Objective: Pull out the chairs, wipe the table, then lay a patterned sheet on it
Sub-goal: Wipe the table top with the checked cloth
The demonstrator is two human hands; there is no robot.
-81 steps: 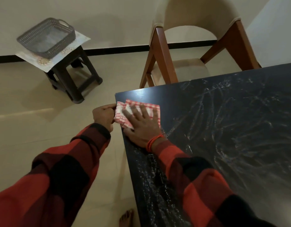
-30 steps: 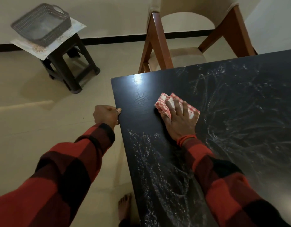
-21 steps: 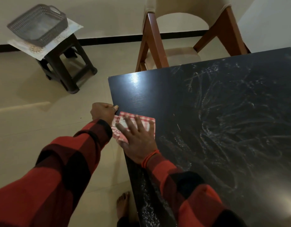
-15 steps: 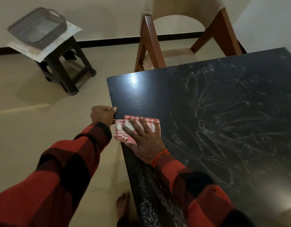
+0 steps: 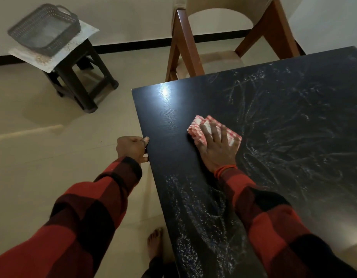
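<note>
The right hand lies flat, fingers spread and straight, pressing a folded red-and-white checked cloth onto the dark, matte rectangular table, a little in from its left edge and near the far-left corner. The red-and-black plaid sleeve runs back along the tabletop, with an orange thread band at the wrist. The left hand is curled against the table's left edge, thumb on top of the rim; how far the fingers wrap beneath is hidden. The two hands sit apart, the left just off the table.

Pale streaky smears cover much of the tabletop to the right of the cloth and nearer the person. Beyond the far edge stands a wooden chair with a beige upholstered seat. To the left, well apart, a dark low stool carries a patterned sheet with a grey perforated plastic basket on it. A bare foot rests on the beige tiled floor beside the table.
</note>
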